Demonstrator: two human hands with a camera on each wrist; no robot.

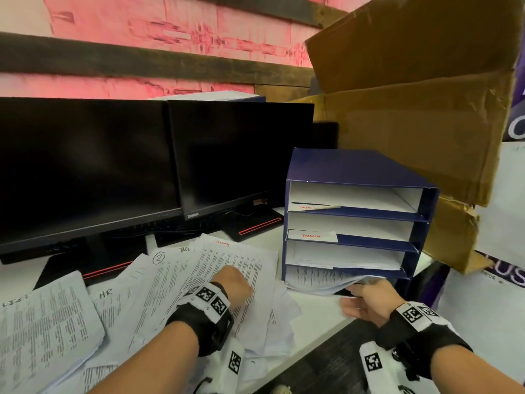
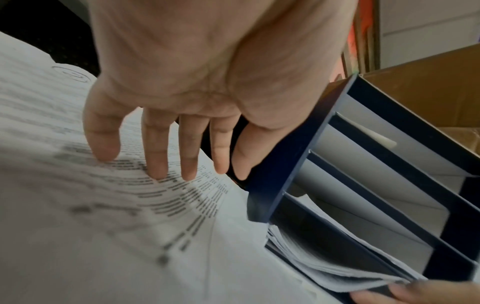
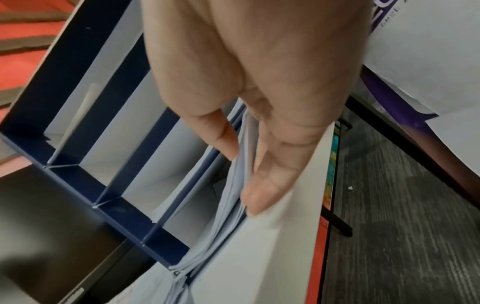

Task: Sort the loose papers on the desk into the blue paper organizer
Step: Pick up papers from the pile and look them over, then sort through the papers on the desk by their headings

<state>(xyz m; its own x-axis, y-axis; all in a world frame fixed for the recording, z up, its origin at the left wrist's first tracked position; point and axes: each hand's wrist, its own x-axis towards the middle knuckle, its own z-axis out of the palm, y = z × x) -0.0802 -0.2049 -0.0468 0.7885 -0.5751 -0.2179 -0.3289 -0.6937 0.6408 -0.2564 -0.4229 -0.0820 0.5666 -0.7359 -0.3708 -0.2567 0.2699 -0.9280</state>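
Note:
The blue paper organizer [image 1: 355, 166] stands on the right of the desk with its four shelves facing me. Labels reading "ADMIN" [image 1: 312, 236] and "TASK" sit on shelf fronts. A stack of sheets [image 1: 312, 280] sticks out of the bottom slot. My right hand [image 1: 360, 291] pinches its front corner between thumb and fingers [image 3: 259, 195]. Printed loose papers [image 1: 227, 260] lie fanned out left of the organizer [image 2: 275, 174]. My left hand [image 1: 241, 282] rests on them, its straight fingertips [image 2: 155, 168] touching the top sheet.
Two dark monitors [image 1: 85, 172] stand behind the papers. A large cardboard box [image 1: 412, 95] leans behind and over the organizer. Another thick paper pile [image 1: 42, 322] lies at the front left. The desk edge [image 1: 312, 345] runs diagonally by my right wrist, with carpet below.

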